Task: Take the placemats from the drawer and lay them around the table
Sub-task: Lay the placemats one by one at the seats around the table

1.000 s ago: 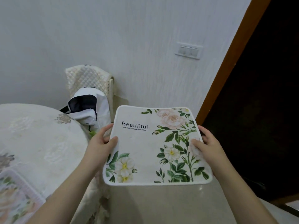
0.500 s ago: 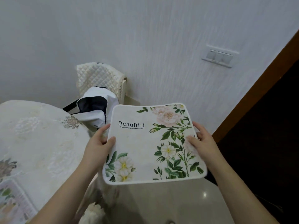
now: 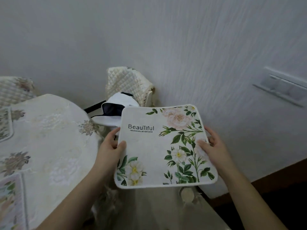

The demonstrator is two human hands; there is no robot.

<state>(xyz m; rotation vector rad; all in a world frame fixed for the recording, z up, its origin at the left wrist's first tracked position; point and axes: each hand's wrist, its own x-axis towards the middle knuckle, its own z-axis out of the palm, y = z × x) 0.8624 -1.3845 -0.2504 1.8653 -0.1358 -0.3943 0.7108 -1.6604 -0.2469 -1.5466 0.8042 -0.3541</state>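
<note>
I hold a white floral placemat [image 3: 154, 151] printed "Beautiful" flat in the air, to the right of the round table [image 3: 49, 138]. My left hand [image 3: 110, 150] grips its left edge with the thumb on top. My right hand [image 3: 214, 150] grips its right edge the same way. Two other placemats lie on the table: one at the near left edge [image 3: 11, 201], another at the far left [image 3: 5, 123], both cut off by the frame.
A chair with a quilted cream cover [image 3: 127, 83] stands against the wall behind the placemat, a white and black bag [image 3: 116, 108] on its seat. A second covered chair [image 3: 15, 88] stands at the far left. A wall switch [image 3: 282, 88] is at right.
My view has swung left and the table fills more of the left side. The held placemat stays between both hands, now nearer the table's right edge.
</note>
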